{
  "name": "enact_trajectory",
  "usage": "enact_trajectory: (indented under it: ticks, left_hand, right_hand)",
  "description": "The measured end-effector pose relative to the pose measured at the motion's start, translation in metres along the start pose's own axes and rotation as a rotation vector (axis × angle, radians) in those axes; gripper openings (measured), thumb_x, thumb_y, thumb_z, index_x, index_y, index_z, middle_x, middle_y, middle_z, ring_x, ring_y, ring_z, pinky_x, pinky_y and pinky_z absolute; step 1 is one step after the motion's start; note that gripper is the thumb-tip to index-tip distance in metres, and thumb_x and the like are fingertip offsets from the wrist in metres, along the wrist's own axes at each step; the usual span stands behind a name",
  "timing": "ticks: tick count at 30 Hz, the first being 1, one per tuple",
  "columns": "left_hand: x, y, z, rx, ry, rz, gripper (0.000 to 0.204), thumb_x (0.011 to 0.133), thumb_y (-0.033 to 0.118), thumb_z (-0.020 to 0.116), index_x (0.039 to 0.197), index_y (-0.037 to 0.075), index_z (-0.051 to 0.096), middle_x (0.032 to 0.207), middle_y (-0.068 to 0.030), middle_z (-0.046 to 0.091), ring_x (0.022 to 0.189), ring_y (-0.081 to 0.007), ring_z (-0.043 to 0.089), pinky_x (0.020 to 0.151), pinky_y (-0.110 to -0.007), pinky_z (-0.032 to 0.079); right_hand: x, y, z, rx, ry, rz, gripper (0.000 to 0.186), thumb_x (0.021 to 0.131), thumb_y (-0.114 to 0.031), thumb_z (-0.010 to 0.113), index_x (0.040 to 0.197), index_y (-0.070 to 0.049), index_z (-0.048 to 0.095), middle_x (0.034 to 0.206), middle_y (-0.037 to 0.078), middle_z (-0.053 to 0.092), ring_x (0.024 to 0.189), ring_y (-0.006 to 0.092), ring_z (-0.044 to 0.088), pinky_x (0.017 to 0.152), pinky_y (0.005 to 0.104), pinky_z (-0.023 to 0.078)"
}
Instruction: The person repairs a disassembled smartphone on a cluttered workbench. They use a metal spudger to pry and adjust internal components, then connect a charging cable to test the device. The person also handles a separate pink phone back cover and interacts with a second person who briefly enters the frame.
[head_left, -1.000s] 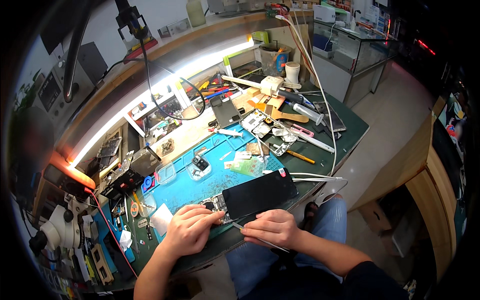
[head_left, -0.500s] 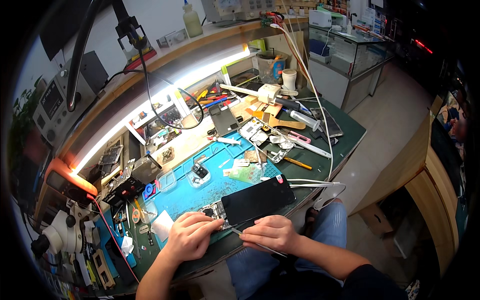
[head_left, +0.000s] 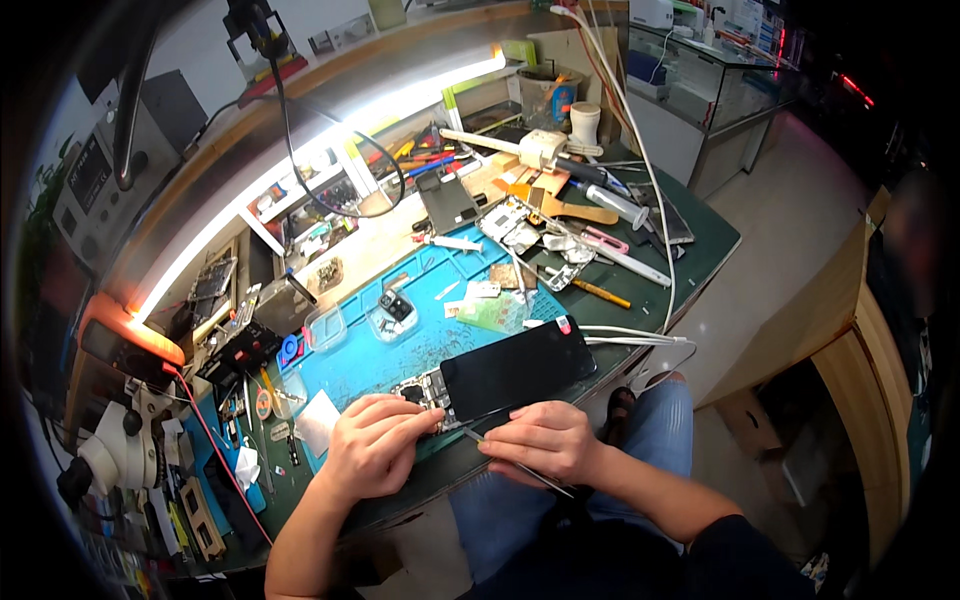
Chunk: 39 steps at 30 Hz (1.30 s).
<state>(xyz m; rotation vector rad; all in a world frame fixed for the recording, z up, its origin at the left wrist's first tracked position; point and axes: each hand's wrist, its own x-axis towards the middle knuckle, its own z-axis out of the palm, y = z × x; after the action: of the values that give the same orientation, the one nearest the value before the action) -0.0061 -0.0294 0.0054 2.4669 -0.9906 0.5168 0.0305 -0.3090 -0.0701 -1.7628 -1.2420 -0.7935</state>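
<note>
A phone lies opened at the near edge of the bench, its dark screen panel [head_left: 518, 370] beside the exposed inner board and frame [head_left: 428, 391]. My left hand [head_left: 375, 445] is closed at the left end, fingertips pressed on the frame by the screen's lower left corner. In my right hand [head_left: 542, 440] is a slim metal tool [head_left: 545, 481], pinched between the fingers. Its flat tip points at the frame's near edge, close to my left fingertips; whether it touches cannot be made out. My right fingers are just below the screen's near edge.
Under the phone is a blue work mat [head_left: 370, 362], with a clear dish [head_left: 391, 314] of small parts behind. A syringe [head_left: 612, 205], a brush [head_left: 575, 208] and phone parts crowd the back right. White cables [head_left: 640, 340] run past the phone's right end. An orange meter [head_left: 128, 335] stands left.
The view has tilted slightly, so the bench sits a little differently in the picture. Both hands keep almost the same place on the phone, and the tool in my right hand has shifted slightly.
</note>
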Motion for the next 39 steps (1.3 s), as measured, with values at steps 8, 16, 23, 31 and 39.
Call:
enact_trajectory:
  ticks: [8, 16, 23, 31, 39]
  left_hand:
    - [-0.0006, -0.0006, 0.0008, -0.008, -0.004, 0.004, 0.050, 0.074, -0.004, 0.069, 0.122, 0.006, 0.077, 0.103, -0.0063, 0.079, 0.096, -0.0238, 0.075, 0.092, -0.039, 0.059]
    - [0.0004, 0.0000, -0.0003, -0.006, -0.003, -0.015, 0.048, 0.076, -0.003, 0.069, 0.122, 0.007, 0.077, 0.103, -0.0074, 0.079, 0.096, -0.0238, 0.075, 0.092, -0.040, 0.059]
    - [0.0009, 0.0024, -0.0028, 0.031, -0.014, 0.000, 0.047, 0.079, -0.001, 0.069, 0.125, 0.007, 0.077, 0.102, -0.0058, 0.078, 0.097, -0.0214, 0.075, 0.095, -0.038, 0.058]
    - [0.0023, 0.0025, -0.0028, 0.027, -0.031, -0.013, 0.047, 0.082, 0.000, 0.067, 0.128, 0.007, 0.076, 0.101, -0.0037, 0.077, 0.097, -0.0196, 0.075, 0.097, -0.038, 0.057]
    - [0.0031, 0.0031, -0.0043, 0.042, -0.042, -0.014, 0.048, 0.084, 0.001, 0.067, 0.130, 0.008, 0.075, 0.101, -0.0038, 0.077, 0.097, -0.0197, 0.075, 0.098, -0.038, 0.057]
  right_hand:
    - [0.0004, 0.0003, -0.0009, -0.012, -0.012, -0.002, 0.026, 0.084, -0.019, 0.089, 0.108, -0.015, 0.080, 0.110, -0.003, 0.076, 0.092, 0.0133, 0.071, 0.088, 0.0313, 0.063]
    - [0.0014, 0.0009, 0.0004, -0.032, -0.010, -0.001, 0.023, 0.084, -0.020, 0.089, 0.105, -0.016, 0.081, 0.106, -0.004, 0.077, 0.089, 0.0133, 0.070, 0.084, 0.0302, 0.063]
    - [0.0031, -0.0007, 0.0038, -0.053, -0.008, 0.004, 0.021, 0.083, -0.018, 0.087, 0.103, -0.016, 0.082, 0.103, -0.005, 0.077, 0.086, 0.0141, 0.070, 0.082, 0.0313, 0.063]
    - [0.0070, -0.0021, 0.0038, -0.068, 0.002, 0.018, 0.018, 0.084, -0.016, 0.087, 0.101, -0.016, 0.082, 0.100, -0.006, 0.076, 0.083, 0.0142, 0.068, 0.080, 0.0316, 0.063]
    - [0.0072, -0.0018, 0.0040, -0.067, -0.008, 0.019, 0.019, 0.082, -0.016, 0.089, 0.101, -0.015, 0.083, 0.099, -0.004, 0.077, 0.083, 0.0142, 0.070, 0.080, 0.0307, 0.061]
